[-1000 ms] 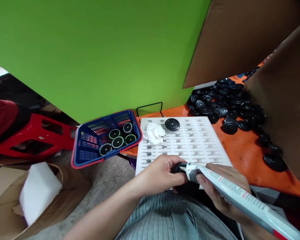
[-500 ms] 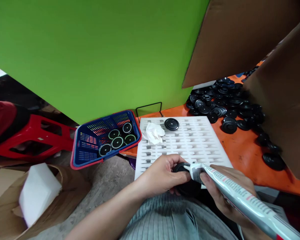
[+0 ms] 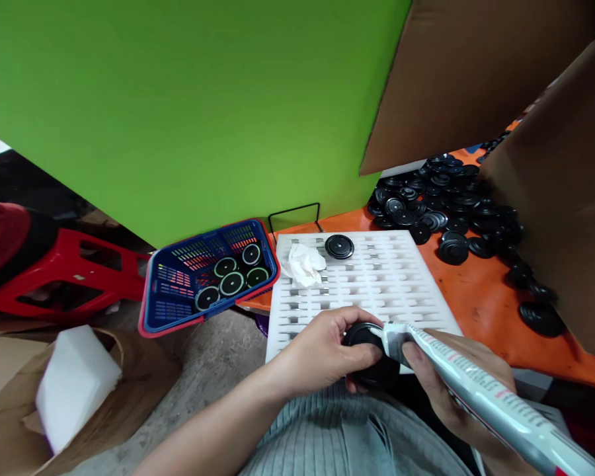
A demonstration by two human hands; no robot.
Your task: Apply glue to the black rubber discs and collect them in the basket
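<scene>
My left hand [image 3: 330, 350] grips a round black disc [image 3: 371, 373] at the near edge of the white slotted foam tray [image 3: 371, 294], its thumb across the disc's face. In my right hand [image 3: 446, 377] is a long white tube with printed text [image 3: 496, 390]; its nozzle end meets the disc's upper right rim. Farther back on the tray lie another black disc [image 3: 340, 246] and a crumpled white tissue [image 3: 304, 264]. The underside of the held disc and some of my right fingers are hidden.
A blue basket [image 3: 171, 320] holding several ringed discs stands left of the tray. Many black discs [image 3: 453, 248] lie on the orange surface [image 3: 469, 297] at right, beside cardboard [image 3: 565, 198]. A green panel [image 3: 188, 112] rises behind; a red stool [image 3: 114, 291] is far left.
My right hand and the tube have shifted slightly to the right along the disc's rim. My left hand still grips the disc.
</scene>
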